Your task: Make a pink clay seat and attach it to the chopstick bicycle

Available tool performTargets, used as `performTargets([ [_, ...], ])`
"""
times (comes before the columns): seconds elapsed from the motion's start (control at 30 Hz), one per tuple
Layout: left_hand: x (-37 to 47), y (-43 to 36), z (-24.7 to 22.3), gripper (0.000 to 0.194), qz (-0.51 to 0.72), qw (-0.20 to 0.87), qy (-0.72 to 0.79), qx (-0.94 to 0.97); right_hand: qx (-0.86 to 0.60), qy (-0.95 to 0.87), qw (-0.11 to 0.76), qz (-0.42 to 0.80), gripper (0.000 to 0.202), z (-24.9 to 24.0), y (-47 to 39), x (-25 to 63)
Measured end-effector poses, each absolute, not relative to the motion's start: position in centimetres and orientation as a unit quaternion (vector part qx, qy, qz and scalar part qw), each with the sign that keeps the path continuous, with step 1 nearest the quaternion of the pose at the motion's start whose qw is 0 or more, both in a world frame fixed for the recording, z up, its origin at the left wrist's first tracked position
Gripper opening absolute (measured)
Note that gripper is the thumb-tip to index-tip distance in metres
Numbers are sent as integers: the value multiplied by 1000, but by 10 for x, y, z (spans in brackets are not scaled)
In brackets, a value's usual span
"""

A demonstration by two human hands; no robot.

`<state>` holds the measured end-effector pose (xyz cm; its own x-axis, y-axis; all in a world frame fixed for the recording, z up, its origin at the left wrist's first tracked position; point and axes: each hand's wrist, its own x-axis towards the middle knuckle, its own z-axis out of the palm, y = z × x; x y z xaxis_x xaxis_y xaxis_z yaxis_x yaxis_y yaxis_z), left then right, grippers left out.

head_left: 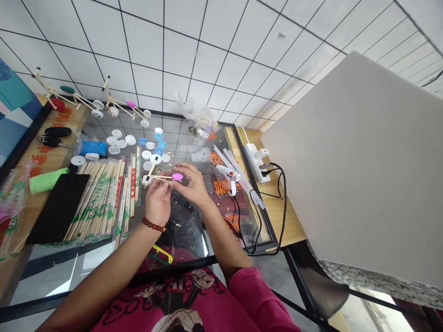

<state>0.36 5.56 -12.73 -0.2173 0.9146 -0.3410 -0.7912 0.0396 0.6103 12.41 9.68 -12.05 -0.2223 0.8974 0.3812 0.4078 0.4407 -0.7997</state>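
Between my two hands, above the glass table, is a small toy tricycle frame (161, 177) made of wooden sticks. It has a crossbar with black ends, a pink oval seat (177, 176) and a white cap low at its front. My left hand (158, 203) grips it from below, its fingers partly hidden. On the other side, my right hand (192, 186) pinches the frame near the seat, thumb below and fingers curled around. White and blue bottle caps (130, 139) lie just beyond my hands.
Wrapped chopsticks (98, 198) and a black sheet (57, 207) lie at left. Two similar toy tricycles (126, 103) stand along the back. At right are a glue gun (228, 177), clear glue sticks (242, 177), a power strip (256, 161) and cords. A yellow-handled tool (164, 253) lies near the front edge.
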Motion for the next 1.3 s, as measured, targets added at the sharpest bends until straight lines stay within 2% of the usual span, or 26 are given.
performTargets([
  [0.23, 4, 55, -127, 29, 685, 626, 361, 95, -436, -730, 440, 289, 22, -120, 98, 125],
  [0.47, 3, 56, -128, 27, 688, 618, 365, 106, -422, -717, 465, 302, 29, -121, 97, 124],
  [0.63, 4, 55, -126, 27, 686, 626, 358, 96, -429, -714, 457, 311, 20, -120, 97, 124],
  [0.83, 3, 56, -129, 28, 686, 623, 363, 96, -422, -708, 469, 318, 27, -121, 97, 125],
  [1.0, 3, 56, -127, 28, 687, 623, 362, 93, -424, -712, 463, 316, 22, -122, 97, 124],
  [1.07, 3, 56, -126, 29, 687, 621, 366, 89, -426, -713, 462, 312, 28, -122, 98, 125],
  [1.2, 3, 55, -129, 28, 684, 622, 371, 85, -449, -720, 445, 288, 52, -121, 95, 135],
  [1.3, 3, 55, -132, 26, 680, 625, 370, 97, -493, -727, 408, 251, 58, -122, 85, 143],
])
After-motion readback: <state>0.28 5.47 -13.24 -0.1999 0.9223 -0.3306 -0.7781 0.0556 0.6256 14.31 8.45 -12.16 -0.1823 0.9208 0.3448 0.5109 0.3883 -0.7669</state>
